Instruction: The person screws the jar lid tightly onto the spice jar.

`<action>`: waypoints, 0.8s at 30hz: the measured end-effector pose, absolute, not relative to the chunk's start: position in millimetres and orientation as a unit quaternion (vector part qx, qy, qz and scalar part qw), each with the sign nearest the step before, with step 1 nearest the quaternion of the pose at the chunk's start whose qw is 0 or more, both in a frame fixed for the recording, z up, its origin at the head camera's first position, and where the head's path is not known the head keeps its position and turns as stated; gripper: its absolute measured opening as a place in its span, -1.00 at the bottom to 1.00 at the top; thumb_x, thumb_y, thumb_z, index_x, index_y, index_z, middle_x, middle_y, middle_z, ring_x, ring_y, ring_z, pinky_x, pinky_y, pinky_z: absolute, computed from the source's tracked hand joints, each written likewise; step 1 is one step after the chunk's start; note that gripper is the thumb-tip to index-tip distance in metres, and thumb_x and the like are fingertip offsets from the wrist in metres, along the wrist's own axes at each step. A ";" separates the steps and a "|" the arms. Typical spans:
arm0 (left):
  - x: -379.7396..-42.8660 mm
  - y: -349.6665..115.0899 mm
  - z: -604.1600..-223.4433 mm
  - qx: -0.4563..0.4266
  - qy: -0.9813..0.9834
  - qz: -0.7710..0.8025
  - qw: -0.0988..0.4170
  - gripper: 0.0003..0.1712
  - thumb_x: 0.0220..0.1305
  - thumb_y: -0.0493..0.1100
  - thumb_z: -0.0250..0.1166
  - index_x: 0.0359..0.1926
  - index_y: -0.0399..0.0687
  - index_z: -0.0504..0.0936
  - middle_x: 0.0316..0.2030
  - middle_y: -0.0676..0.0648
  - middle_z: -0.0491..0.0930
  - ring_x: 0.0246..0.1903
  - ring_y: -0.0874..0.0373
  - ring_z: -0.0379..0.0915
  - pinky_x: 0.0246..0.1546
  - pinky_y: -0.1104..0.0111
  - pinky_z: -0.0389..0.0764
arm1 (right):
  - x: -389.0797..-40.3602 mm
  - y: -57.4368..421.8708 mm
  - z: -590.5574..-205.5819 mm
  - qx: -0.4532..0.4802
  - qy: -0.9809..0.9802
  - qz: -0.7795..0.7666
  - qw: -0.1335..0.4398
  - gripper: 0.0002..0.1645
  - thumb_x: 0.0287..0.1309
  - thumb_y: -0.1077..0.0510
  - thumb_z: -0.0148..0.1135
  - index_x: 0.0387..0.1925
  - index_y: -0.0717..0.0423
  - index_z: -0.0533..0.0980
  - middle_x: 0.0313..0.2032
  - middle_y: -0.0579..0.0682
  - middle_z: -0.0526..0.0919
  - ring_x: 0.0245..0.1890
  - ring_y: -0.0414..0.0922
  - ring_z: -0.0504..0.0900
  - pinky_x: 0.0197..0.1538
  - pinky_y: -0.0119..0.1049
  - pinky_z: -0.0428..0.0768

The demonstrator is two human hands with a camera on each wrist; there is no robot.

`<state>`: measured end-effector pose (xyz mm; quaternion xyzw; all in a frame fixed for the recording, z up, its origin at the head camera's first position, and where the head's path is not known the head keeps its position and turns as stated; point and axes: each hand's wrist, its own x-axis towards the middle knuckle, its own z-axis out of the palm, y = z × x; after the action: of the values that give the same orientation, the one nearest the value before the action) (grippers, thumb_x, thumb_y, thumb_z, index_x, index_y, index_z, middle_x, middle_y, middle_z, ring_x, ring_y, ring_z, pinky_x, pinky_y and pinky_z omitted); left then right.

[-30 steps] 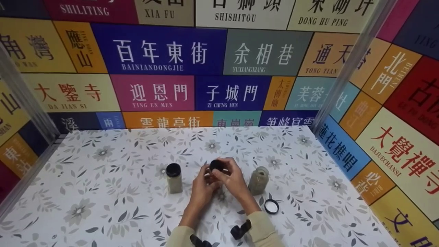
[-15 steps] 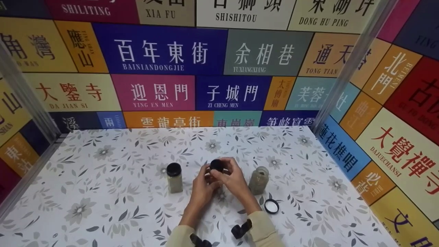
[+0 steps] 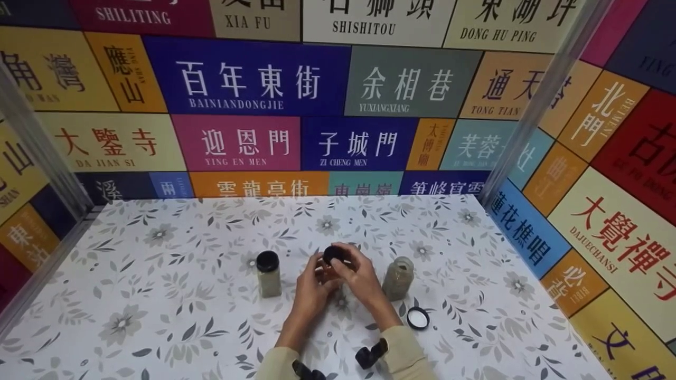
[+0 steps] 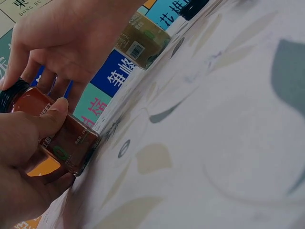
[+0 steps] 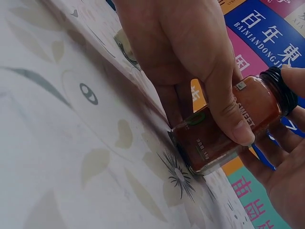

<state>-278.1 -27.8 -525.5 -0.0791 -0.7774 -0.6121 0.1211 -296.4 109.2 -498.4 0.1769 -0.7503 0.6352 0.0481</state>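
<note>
Left grip [image 3: 310, 287] wrapped round one red-brown jar [image 4: 71, 143], right grip [image 3: 360, 272] pinching its black lid [image 3: 330, 253]. Surface [image 3: 158, 285]: 3 jars, held one between capped jar [image 3: 269, 279], left-edge side, and uncapped jar [image 3: 398, 279], right-edge side. Lids: 3, two on jars, one loose lid [image 3: 418, 317] lying liner-up, closest to right edge.
</note>
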 end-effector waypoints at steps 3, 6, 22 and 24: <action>-277.6 -27.9 -525.4 -0.077 -0.778 -0.613 0.117 -0.30 0.07 -0.29 0.50 0.25 -0.20 0.44 -0.02 -0.30 0.62 -0.02 -0.14 0.67 -0.04 0.23 0.69 | -297.0 107.0 -499.7 0.163 -0.748 0.642 0.055 -0.49 0.30 0.18 0.28 0.22 0.28 0.43 0.19 0.29 0.56 0.21 0.19 0.56 0.32 0.04 0.49; -277.1 -27.9 -525.4 -0.080 -0.773 -0.620 0.111 -0.30 0.09 -0.28 0.49 0.26 -0.19 0.43 0.03 -0.33 0.61 -0.04 -0.12 0.68 -0.12 0.29 0.71 | -297.3 105.2 -500.3 0.143 -0.741 0.655 0.052 -0.47 0.24 0.17 0.35 0.16 0.29 0.41 0.17 0.30 0.58 0.20 0.18 0.57 0.28 -0.03 0.55; -277.6 -27.9 -525.5 -0.081 -0.762 -0.633 0.114 -0.28 0.06 -0.29 0.50 0.26 -0.19 0.44 0.05 -0.34 0.61 -0.01 -0.17 0.67 -0.14 0.33 0.71 | -295.4 111.4 -496.3 0.184 -0.739 0.648 0.030 -0.48 0.45 0.11 0.06 0.34 0.24 0.39 0.30 0.28 0.48 0.32 0.16 0.47 0.25 -0.47 0.45; -277.3 -28.1 -525.6 -0.087 -0.761 -0.632 0.117 -0.28 0.07 -0.29 0.50 0.26 -0.20 0.43 0.03 -0.35 0.61 -0.02 -0.17 0.67 -0.15 0.33 0.71 | -295.5 111.9 -496.4 0.187 -0.738 0.647 0.033 -0.49 0.44 0.14 0.08 0.33 0.26 0.41 0.29 0.30 0.48 0.29 0.17 0.48 0.24 -0.46 0.46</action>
<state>-277.3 -28.1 -525.6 -0.0869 -0.7612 -0.6319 0.1170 -295.5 111.9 -496.4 0.1871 -0.7384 0.6470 0.0332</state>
